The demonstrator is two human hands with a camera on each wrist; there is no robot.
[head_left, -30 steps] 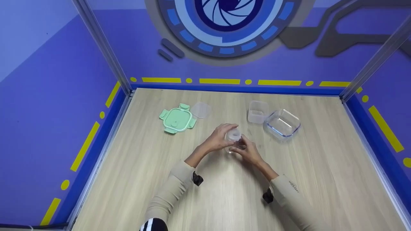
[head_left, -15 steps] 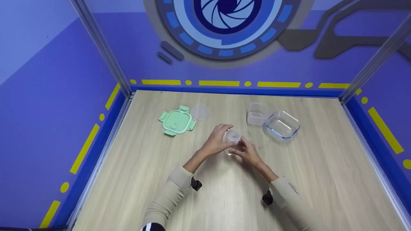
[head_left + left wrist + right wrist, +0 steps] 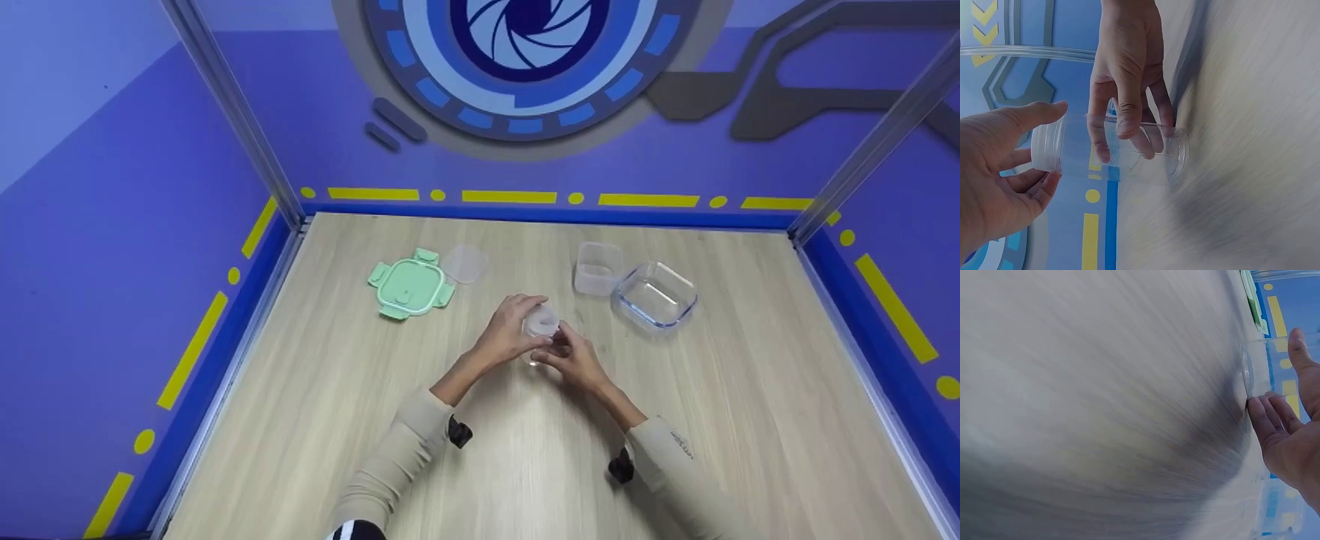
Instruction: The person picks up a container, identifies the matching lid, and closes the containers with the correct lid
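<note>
A clear cylindrical jar stands upright near the middle of the table, topped by a whitish translucent screw lid. My left hand grips the lid from the left, thumb on one side and fingers curled around the other. Lower down, my right hand holds the clear body between thumb and fingers. The left wrist view shows both hands on the jar, with the left hand at the lid and the right hand near the base. In the right wrist view, the right fingertips are low beside the jar's bottom edge.
Back left lie a green clip-on lid and a round translucent disc. A translucent rectangular plastic box and a square glass container stand at the back right. Blue-purple panels enclose the wooden table.
My left fingertips and thumb have shifted slightly around the lid. The jar stays in place, and my right hand keeps its hold on the body.
</note>
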